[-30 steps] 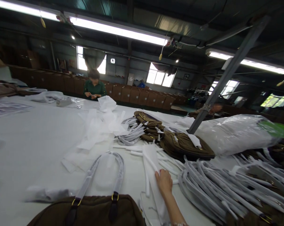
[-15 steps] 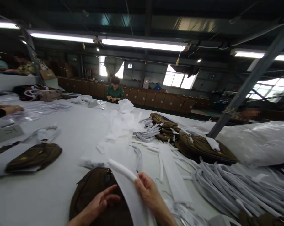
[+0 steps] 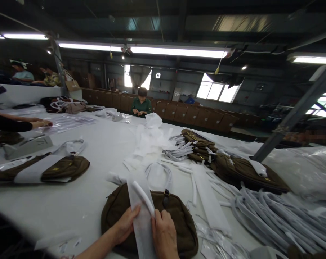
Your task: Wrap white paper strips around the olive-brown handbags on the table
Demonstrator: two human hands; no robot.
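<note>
A brown bag (image 3: 183,216) lies flat on the table before me, its wrapped handle (image 3: 168,176) arching up at the far side. A white sheet strip (image 3: 141,230) runs lengthwise over the bag's middle, with a thin white roll (image 3: 143,196) slanting along it. My left hand (image 3: 126,223) pinches the strip's left edge, thumb on top. My right hand (image 3: 165,230) is closed on the strip's right edge, at the lower end of the roll. Parts of the fingers of both hands are hidden.
Another brown bag with a white band (image 3: 65,168) lies to the left. At right are grey wrapped handles (image 3: 262,212), stacked brown bags (image 3: 241,169) and a slanting metal post (image 3: 284,124). A co-worker's hand (image 3: 42,123) rests near clear plastic at far left.
My left hand has moved from free, spread fingers onto the strip's left edge. The strip now lies more upright across the bag's middle. My view has swung left, showing more of the bag.
</note>
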